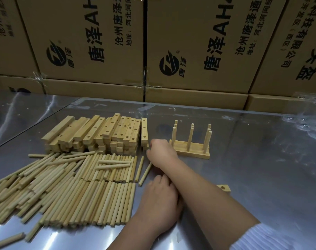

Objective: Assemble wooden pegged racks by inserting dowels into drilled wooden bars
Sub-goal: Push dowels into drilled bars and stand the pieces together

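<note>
A stack of drilled wooden bars lies at the left middle of the table. In front of it spreads a heap of loose dowels. My right hand reaches across from the right, and its fingers curl onto the near end of the rightmost bar. My left hand rests on the table beside the dowels, its fingertips hidden under my right forearm. A finished rack with upright pegs stands just right of my right hand. The end of one more drilled bar shows behind my right forearm.
Printed cardboard boxes form a wall along the back of the shiny metal table. Crumpled clear plastic lies at the far right. Stray dowels sit near the front left edge.
</note>
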